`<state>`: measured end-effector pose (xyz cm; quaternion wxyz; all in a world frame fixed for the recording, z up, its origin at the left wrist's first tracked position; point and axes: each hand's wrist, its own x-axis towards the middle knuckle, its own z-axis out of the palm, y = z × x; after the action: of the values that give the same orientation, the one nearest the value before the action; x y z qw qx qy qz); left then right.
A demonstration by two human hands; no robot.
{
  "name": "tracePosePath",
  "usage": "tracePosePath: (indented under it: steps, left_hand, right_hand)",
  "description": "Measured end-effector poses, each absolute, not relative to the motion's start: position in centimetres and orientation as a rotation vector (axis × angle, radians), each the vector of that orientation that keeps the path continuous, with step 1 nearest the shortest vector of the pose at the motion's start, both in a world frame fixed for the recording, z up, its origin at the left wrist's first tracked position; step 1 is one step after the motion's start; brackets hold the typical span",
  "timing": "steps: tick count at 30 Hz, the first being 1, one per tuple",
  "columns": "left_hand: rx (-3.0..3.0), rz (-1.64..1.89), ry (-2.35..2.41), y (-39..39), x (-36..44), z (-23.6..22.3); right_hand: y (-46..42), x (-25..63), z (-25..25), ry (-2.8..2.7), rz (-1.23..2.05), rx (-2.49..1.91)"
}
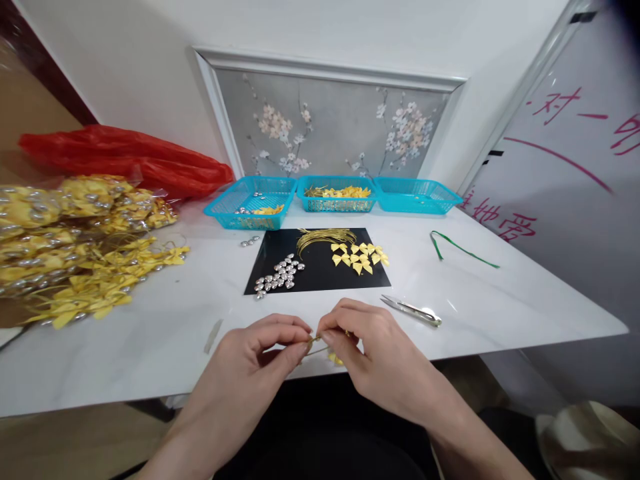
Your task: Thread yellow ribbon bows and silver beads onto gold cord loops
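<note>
Snips (413, 311) obstruct beside the right hand (367, 339), but room opens between black mat (323, 272) and green tie (469, 253).

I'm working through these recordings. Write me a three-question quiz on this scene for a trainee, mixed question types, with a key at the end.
1. True or false: the silver snips lie off the black mat, to the right of its middle.
2. How many blue baskets stand in a row beyond the mat?
3. Fill in the blank: the left hand and the right hand hold a ____ between their fingertips.

Key:
1. True.
2. Three.
3. Thin gold strand.
</note>
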<state>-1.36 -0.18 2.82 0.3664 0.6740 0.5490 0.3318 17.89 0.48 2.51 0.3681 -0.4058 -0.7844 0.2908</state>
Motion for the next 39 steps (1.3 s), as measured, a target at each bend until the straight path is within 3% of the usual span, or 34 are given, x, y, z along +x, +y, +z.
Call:
tracePosePath:
  steps: [39]
  left_hand:
    - [1.492,0.769,1.324,1.0,3.1,1.1]
  right_hand:
    - [0.4,20.6,0.6,-1.924,0.737,-1.165]
